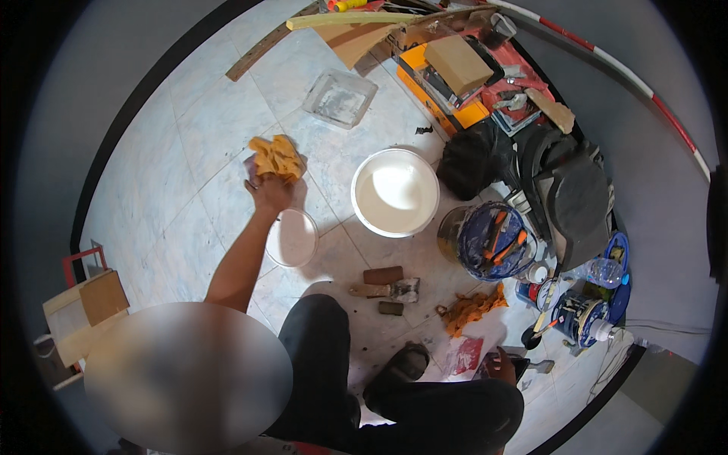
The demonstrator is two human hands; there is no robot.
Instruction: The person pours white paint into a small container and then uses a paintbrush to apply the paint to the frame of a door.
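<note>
My left hand [269, 189] reaches forward over the tiles, shut on a crumpled yellow cloth [274, 152] pressed to the floor. A pale round lid [292, 239] lies just behind that hand, and a white bowl [394, 189] with white contents sits to its right. Near my right knee, my right hand [500, 368] is partly hidden beside a dark object; its grip is unclear. Between these lie a scraper [371, 290], two small blocks [383, 274], an orange rag [470, 311] and a red patch or sheet [462, 353].
A clear tray [340, 97] lies ahead. Toolboxes [481, 110], black bags [470, 159], a tool-filled bucket [493, 243] and paint cans [576, 318] crowd the right wall. Boards [250, 59] line the back; cardboard [105, 296] stands at left. A striped pole [667, 121] runs along the right.
</note>
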